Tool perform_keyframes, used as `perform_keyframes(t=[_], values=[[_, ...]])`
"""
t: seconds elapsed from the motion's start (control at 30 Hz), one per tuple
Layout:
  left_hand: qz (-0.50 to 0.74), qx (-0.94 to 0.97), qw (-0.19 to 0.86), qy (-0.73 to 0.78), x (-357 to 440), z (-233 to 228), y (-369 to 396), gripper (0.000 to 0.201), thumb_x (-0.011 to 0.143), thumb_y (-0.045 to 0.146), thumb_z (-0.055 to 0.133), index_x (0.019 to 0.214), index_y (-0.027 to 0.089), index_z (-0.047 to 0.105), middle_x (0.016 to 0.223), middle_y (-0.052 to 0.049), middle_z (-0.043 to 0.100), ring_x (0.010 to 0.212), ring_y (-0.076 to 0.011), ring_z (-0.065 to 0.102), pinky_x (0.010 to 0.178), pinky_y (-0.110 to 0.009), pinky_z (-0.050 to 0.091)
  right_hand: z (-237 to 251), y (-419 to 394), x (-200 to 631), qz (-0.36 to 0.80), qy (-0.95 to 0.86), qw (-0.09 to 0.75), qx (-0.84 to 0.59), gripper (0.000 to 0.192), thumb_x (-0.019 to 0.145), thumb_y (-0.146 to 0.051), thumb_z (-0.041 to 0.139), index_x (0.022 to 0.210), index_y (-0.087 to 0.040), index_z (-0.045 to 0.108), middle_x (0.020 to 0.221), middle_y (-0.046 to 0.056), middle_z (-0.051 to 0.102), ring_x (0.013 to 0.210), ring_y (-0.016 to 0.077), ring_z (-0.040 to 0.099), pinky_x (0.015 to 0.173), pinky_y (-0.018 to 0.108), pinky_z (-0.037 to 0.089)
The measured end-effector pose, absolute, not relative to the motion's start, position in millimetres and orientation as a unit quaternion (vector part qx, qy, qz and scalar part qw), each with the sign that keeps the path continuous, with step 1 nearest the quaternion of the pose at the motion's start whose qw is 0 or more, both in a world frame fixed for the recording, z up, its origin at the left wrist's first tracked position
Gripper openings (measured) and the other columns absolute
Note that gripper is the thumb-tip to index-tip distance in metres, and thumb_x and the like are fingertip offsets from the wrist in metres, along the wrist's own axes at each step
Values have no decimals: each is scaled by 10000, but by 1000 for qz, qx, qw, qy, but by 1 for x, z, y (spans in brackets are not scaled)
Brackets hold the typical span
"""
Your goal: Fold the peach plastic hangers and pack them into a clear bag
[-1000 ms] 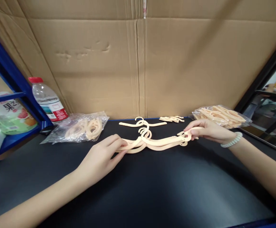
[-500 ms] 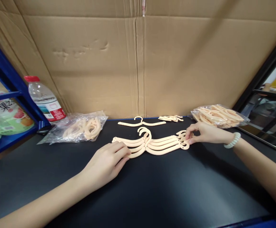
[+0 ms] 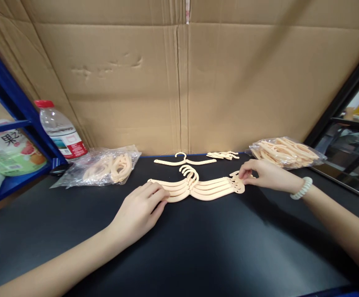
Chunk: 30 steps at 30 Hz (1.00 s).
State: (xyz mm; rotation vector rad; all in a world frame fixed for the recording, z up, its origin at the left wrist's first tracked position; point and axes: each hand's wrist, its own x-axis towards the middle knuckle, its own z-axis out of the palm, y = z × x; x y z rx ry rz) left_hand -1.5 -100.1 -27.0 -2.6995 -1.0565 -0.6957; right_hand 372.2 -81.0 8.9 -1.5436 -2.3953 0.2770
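- Step in hand, as judged: squaring up a fanned stack of small hangers (image 3: pixel 198 189) lying flat on the black surface (image 3: pixel 198 255), hooks bunched at the centre and pointing away from the person.
- Left hand (image 3: pixel 140 210): palm down, fingertips (image 3: pixel 162 194) pressed against the stack's left arm ends. The grip is a light pinch or press on those ends; whether the thumb is under them cannot be told.
- Right hand (image 3: pixel 261 174): fingertips (image 3: pixel 241 175) pinching the stack's right arm ends, grasping them at the tips. A pale bead bracelet (image 3: pixel 301 188) sits on that wrist.
- Position of the stack relative to the grip: it spans the gap between both hands, held at its 2 extremities only; the middle and the hooks are untouched and rest on the surface.
- Next move, as judged: it calls for both ends to be pushed inward and level together, since the layers are offset and thin plastic could slide or splay under uneven pressure.
- Nearby: 1 single hanger (image 3: pixel 184 160) lies apart, just behind the stack; a small loose pile of parts (image 3: pixel 223 155) lies to its right.
- 2 clear bags of similar pieces: left bag (image 3: pixel 102 167) and right bag (image 3: pixel 286 152), the latter just behind the right hand.
- Also present: water bottle (image 3: pixel 60 130) against the blue shelf frame (image 3: pixel 18 107), and a cardboard wall (image 3: pixel 182 82) behind.
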Motion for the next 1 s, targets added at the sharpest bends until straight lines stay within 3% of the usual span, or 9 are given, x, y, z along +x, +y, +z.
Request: perform_keyframes(t=[0.3,0.5,0.67,0.77,1.0], values=[[-253,-899,107,-342,0,-29,-100,131,922,164,469,914,188,597,940,-41,632,865,-198,570,757,-336,444,12,-93,351,58,-855,203,-474,175,851,-274,518,849,-184,668,779,43,667,706,184,607,638,286,444],[-253,-908,93,-320,7,-26,-116,159,918,169,464,926,196,620,912,-48,649,837,-195,586,753,-339,466,5,-103,327,63,-882,186,-429,194,887,-241,507,772,-172,648,689,24,615,605,145,538,597,265,399],[-191,-933,-37,-303,20,-22,-146,269,880,255,546,1147,238,574,1181,-69,616,1070,-234,572,899,-364,500,-3,-114,305,59,-911,149,-380,175,904,-180,502,790,-172,634,747,31,637,717,170,563,660,285,406],[-167,-941,-34,-293,23,-23,-153,360,876,304,560,1232,251,538,1293,-76,567,1190,-277,511,982,-431,466,-5,-120,298,70,-920,136,-360,159,911,-167,497,831,-174,634,804,37,650,746,174,576,680,291,416],[-169,-934,-26,-314,20,-25,-148,366,889,307,539,1250,246,532,1332,-89,537,1219,-286,491,986,-460,462,-6,-123,298,66,-925,134,-348,165,924,-154,481,863,-175,633,817,34,634,745,165,569,671,277,411]])
